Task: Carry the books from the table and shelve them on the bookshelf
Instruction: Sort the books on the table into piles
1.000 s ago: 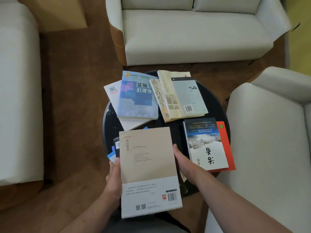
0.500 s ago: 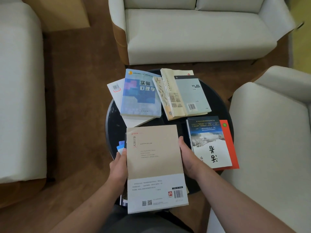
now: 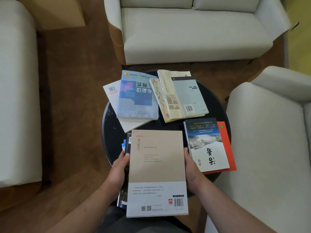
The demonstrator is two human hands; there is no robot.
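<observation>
Hands: left hand (image 3: 120, 167) and right hand (image 3: 191, 167) both clamp the sides of a beige-and-white paperback stack (image 3: 157, 172) at lower centre, a few more books tucked underneath.
Stack: looks lifted toward the body, its near end hanging past the round black tabletop (image 3: 111, 125).
Still lying there: blue psychology textbook (image 3: 137, 95) on a white book mid-frame, a cream and grey-green pile (image 3: 181, 96) beside it, a snowy-cover book on a red one (image 3: 208, 145) at right.
Bookshelf: not in view anywhere.
Progress: barely started I'd say, first load only just picked up, nothing shelved as far as I can see, several trips left.
</observation>
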